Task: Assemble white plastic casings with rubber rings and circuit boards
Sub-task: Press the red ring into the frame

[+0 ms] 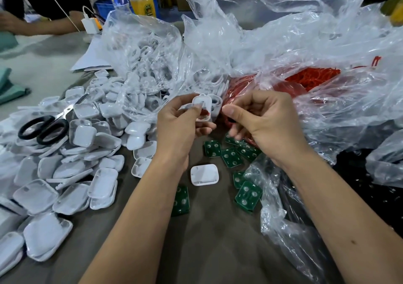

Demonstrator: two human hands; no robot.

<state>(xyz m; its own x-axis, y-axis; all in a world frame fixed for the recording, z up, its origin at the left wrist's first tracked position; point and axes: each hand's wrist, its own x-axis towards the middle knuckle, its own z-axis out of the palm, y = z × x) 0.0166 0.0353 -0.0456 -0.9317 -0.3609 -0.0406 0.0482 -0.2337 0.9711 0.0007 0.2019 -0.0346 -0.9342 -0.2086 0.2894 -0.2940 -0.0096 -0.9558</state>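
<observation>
White plastic casing [202, 107], probably light and stiff, sits up between both hands, pinched at its edges by the left hand [177, 126]. A thin, likely stretchy red rubber ring [205, 113] lies inside. The right hand [265, 120] is curled; I cannot tell what it holds.

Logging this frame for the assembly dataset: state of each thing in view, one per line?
Left hand: holds a white casing.
Casing: held up, red ring partly seated inside.
Right hand: fingers curled; what it holds is unclear.
Lone casing: lying on table.
Scissors: closed, on casing pile.
Ring bag: open.
Circuit boards: loose on table.
</observation>
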